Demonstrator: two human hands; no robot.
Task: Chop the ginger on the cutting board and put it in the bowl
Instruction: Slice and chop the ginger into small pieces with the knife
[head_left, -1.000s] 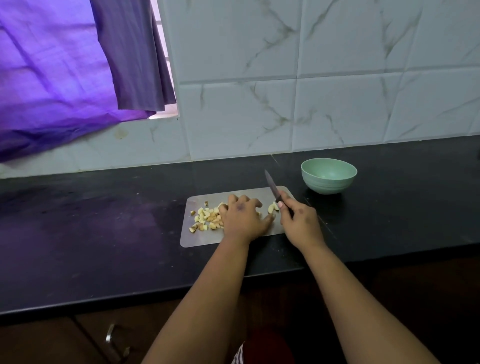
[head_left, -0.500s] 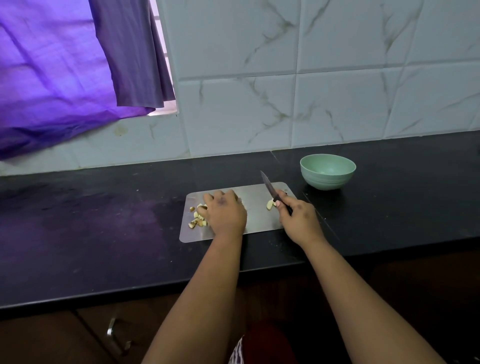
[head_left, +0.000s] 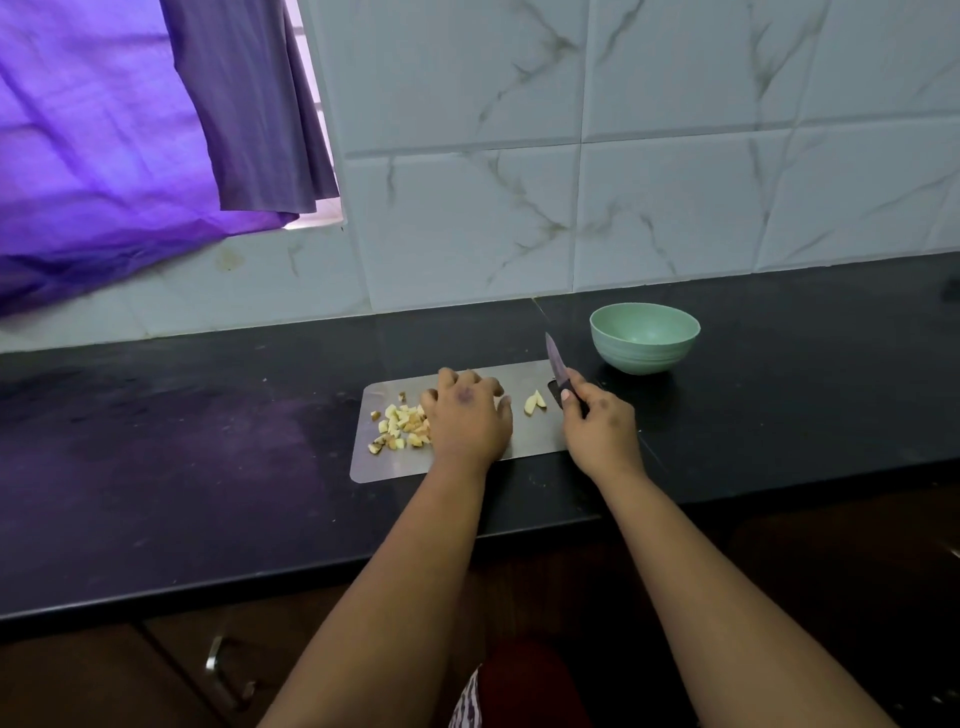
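Left hand (head_left: 467, 415): palm down on the board, fingers spread and lying on the right edge of the ginger pile, probably herding the pieces together.
Right hand (head_left: 597, 421): wrapped round the knife handle, tip raised off the board and pointing away, likely kept clear of the other hand.
Board (head_left: 395, 465): flat near the counter's front edge, within easy reach.
Ginger (head_left: 397, 426): chopped, heaped on the board's left half; a few pieces (head_left: 535, 402) lie apart near the knife (head_left: 557, 361).
Bowl (head_left: 644, 338): beyond the board's right corner, looks empty, so transfer seems not yet begun.
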